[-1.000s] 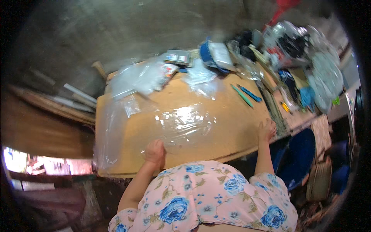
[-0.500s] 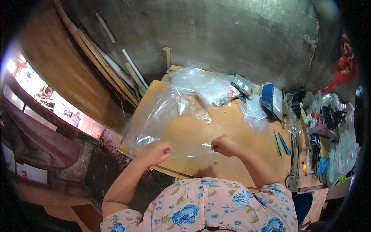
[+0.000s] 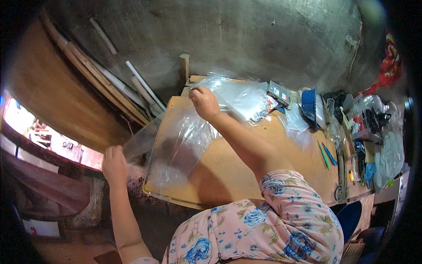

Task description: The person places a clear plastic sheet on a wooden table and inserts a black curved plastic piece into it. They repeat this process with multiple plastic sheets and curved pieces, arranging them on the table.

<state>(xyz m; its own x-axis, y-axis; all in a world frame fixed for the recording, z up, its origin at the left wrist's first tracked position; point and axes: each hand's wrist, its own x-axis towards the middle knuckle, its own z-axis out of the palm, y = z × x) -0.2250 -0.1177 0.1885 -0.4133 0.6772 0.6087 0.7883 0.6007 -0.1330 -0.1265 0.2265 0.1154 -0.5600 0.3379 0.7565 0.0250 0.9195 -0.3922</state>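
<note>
Both hands have spread apart: left hand [image 3: 114,163] and right hand [image 3: 204,102] each grip the large clear plastic sheet [image 3: 176,141], stretching it over the tan wooden counter [image 3: 228,167] by the grey concrete wall [image 3: 246,39].

A large sheet of clear plastic film [image 3: 176,145] is held stretched and lifted, slanting over the left end of the wooden board. One corner is pinched off the board's left edge, the opposite edge is gripped near the far side. It is wrinkled and glossy.
</note>
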